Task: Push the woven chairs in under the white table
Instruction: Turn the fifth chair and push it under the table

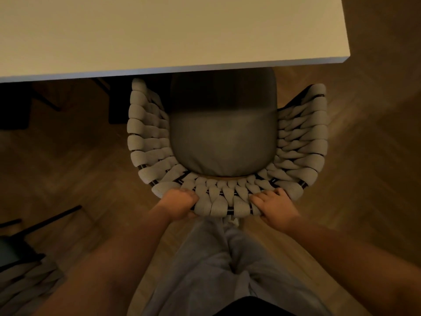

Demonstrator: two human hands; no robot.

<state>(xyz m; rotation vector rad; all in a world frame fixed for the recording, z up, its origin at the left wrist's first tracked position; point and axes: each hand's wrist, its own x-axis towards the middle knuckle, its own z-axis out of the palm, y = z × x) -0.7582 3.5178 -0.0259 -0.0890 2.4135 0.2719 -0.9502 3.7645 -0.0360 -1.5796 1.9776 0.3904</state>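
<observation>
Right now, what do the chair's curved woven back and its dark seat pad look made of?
Curved woven back: thick grey fabric cord, seemingly knitted and matt, looped over a dark frame, probably metal. Dark seat pad: smooth grey upholstery with a slight sheen, perhaps leatherette; dim light leaves that open.

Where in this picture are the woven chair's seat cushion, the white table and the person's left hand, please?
seat cushion [222, 142]: head view, middle of the grey pad.
white table [159, 30]: head view, bare top.
left hand [180, 202]: head view, back of the hand gripping the chair's woven back.
</observation>
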